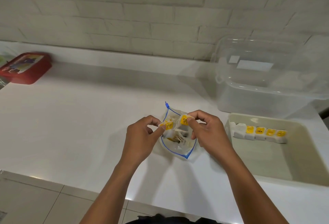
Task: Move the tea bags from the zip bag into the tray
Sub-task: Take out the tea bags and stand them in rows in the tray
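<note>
1. Tea bags (pixel 178 135) lie in the open zip bag (pixel 175 149) at table centre.
2. The right hand (pixel 207 131) pinches a yellow tag (pixel 184 120); the left hand (pixel 140 137) pinches another tag (pixel 168 125).
3. The tray (pixel 302 166) lies at three o'clock, nearer the right hand, its row of bags (pixel 260 133) running nine-to-three.

yellow tea bag tags (pixel 184 120), blue-edged zip bag (pixel 178 146), red box (pixel 26 67).
</note>
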The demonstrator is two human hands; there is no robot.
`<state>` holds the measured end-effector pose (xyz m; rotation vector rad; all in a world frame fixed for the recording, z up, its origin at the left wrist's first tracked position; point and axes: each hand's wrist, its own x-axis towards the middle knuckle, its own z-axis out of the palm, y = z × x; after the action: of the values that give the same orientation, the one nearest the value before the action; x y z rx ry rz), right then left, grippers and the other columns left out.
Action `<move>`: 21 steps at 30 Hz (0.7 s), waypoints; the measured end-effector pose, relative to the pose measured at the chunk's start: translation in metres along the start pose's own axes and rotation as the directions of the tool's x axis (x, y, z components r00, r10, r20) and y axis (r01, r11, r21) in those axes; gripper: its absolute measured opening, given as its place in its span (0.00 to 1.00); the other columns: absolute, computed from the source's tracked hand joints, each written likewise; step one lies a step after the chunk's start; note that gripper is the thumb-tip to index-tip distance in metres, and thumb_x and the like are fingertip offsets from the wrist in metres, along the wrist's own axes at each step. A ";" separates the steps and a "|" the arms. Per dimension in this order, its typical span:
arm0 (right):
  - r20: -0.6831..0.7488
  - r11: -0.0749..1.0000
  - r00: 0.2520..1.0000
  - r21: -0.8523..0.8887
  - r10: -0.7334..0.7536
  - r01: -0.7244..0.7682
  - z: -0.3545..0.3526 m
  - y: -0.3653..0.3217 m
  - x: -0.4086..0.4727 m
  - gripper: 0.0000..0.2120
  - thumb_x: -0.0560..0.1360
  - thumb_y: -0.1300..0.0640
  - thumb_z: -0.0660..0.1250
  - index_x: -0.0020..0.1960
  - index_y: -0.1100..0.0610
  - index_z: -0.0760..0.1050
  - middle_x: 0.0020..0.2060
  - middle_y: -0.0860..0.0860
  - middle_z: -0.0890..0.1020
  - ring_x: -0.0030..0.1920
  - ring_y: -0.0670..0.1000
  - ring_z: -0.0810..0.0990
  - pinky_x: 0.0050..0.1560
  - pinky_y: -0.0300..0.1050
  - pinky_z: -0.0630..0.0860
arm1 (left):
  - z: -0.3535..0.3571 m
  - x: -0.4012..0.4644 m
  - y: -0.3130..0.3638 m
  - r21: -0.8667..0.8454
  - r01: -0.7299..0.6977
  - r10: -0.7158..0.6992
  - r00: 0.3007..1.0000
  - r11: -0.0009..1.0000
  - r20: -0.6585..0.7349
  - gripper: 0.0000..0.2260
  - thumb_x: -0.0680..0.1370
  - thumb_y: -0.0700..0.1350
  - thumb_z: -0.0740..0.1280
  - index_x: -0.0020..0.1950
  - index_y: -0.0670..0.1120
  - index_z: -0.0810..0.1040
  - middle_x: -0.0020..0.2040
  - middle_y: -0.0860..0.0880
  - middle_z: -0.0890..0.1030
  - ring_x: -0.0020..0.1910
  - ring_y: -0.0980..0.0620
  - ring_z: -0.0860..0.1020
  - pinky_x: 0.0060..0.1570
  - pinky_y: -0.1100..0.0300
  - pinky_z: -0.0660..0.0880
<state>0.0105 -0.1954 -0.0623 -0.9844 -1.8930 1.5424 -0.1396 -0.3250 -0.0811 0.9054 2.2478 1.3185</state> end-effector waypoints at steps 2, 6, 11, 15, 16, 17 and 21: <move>0.069 0.994 0.997 -0.106 -0.019 0.027 0.000 0.007 0.001 0.06 0.77 0.56 0.70 0.44 0.49 0.84 0.35 0.40 0.83 0.30 0.45 0.76 0.33 0.38 0.72 | 0.001 0.001 0.001 0.006 -0.007 0.007 1.000 1.000 -0.002 0.06 0.75 0.49 0.74 0.39 0.52 0.80 0.27 0.57 0.77 0.27 0.55 0.68 0.28 0.66 0.65; 0.182 0.958 0.981 -0.264 -0.068 0.115 0.006 0.021 0.004 0.06 0.76 0.53 0.71 0.46 0.42 0.85 0.59 0.33 0.80 0.41 0.33 0.77 0.49 0.38 0.71 | 0.003 0.002 0.004 -0.006 -0.008 0.008 0.999 1.000 0.034 0.06 0.76 0.49 0.73 0.39 0.52 0.80 0.23 0.58 0.74 0.23 0.55 0.64 0.26 0.67 0.61; 0.178 0.918 0.976 -0.352 -0.123 0.180 0.012 0.017 0.004 0.06 0.77 0.55 0.71 0.47 0.47 0.86 0.51 0.37 0.84 0.33 0.30 0.75 0.46 0.35 0.69 | 0.003 0.001 0.004 -0.002 -0.021 0.021 0.999 1.000 0.041 0.06 0.75 0.49 0.75 0.39 0.52 0.81 0.24 0.62 0.73 0.23 0.55 0.63 0.26 0.69 0.60; 0.125 0.911 0.985 -0.379 -0.119 0.159 0.008 0.018 0.006 0.05 0.76 0.55 0.71 0.45 0.47 0.86 0.46 0.37 0.85 0.34 0.34 0.77 0.46 0.37 0.73 | 0.000 0.002 0.001 0.019 -0.007 0.006 0.999 1.000 0.039 0.05 0.75 0.49 0.75 0.39 0.53 0.83 0.23 0.61 0.72 0.23 0.55 0.64 0.26 0.69 0.61; 0.111 0.908 0.986 -0.389 -0.120 0.155 0.006 0.019 0.006 0.05 0.76 0.55 0.71 0.45 0.47 0.86 0.46 0.37 0.85 0.34 0.34 0.77 0.46 0.37 0.74 | -0.001 0.002 0.001 0.022 -0.004 0.003 0.999 1.000 0.035 0.05 0.75 0.50 0.75 0.39 0.53 0.83 0.23 0.61 0.72 0.24 0.55 0.64 0.26 0.69 0.62; 0.094 0.910 0.988 -0.388 -0.119 0.147 0.004 0.018 0.005 0.05 0.76 0.55 0.71 0.44 0.47 0.86 0.45 0.37 0.85 0.34 0.34 0.77 0.46 0.37 0.73 | -0.002 0.003 0.000 0.031 -0.001 0.000 1.000 1.000 0.030 0.05 0.74 0.50 0.75 0.39 0.54 0.83 0.24 0.62 0.73 0.24 0.55 0.65 0.27 0.69 0.62; 0.037 0.942 0.996 -0.321 -0.086 0.094 -0.010 0.012 -0.002 0.07 0.76 0.57 0.72 0.42 0.48 0.85 0.30 0.33 0.80 0.29 0.42 0.77 0.40 0.41 0.73 | 0.000 0.009 -0.008 0.196 -0.039 0.040 0.999 0.980 0.001 0.04 0.74 0.53 0.74 0.42 0.56 0.81 0.28 0.66 0.75 0.25 0.57 0.69 0.31 0.62 0.66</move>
<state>0.0212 -0.1897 -0.0712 -1.0013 -2.2216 1.2190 -0.1487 -0.3217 -0.0882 1.0198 2.4054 1.1293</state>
